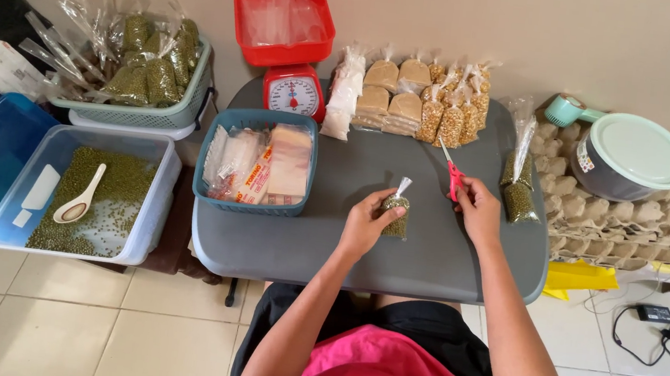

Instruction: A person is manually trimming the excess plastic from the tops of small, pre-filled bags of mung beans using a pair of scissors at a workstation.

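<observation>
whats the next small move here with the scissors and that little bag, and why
Probably bring the scissors in the right hand to the small bag's twisted top. The left hand holds it upright on the table, its clear tail sticking up, apart from the blades.

Both bare forearms extend forward from the torso and converge slightly. The left hand (364, 226) is curled, fingers and thumb closed in a grip at the fingertips, wrist straight. The right hand (478, 211) lies further forward, knuckles up, fingers closed, wrist bent slightly inward.
</observation>
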